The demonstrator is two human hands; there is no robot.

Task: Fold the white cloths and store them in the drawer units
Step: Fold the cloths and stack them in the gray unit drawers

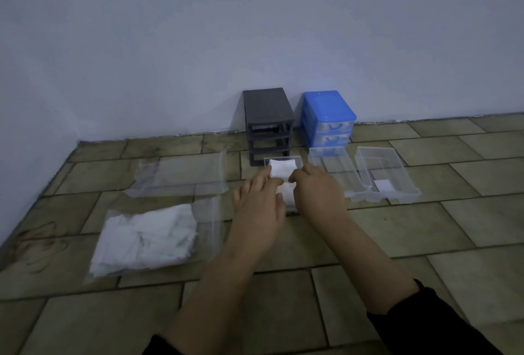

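Floor (368,241) of greenish-brown tiles meets a pale wall (198,28), where a grey drawer unit (268,125) and blue drawer unit (329,118) stand. Left hand (259,199) and right hand (316,187) pinch a folded white cloth (283,169) over a clear drawer (296,158); more cloths (147,237) lie bagged left.

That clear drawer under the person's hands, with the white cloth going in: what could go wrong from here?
1. Both the left hand and right hand work the folded cloth inside the clear drawer; letting go carelessly could let it spring open.
2. The drawer is light plastic on tiled floor, so pressing might slide it toward the grey drawer unit.
3. Many cloths wait in the plastic bag; overfilled drawers may jam.
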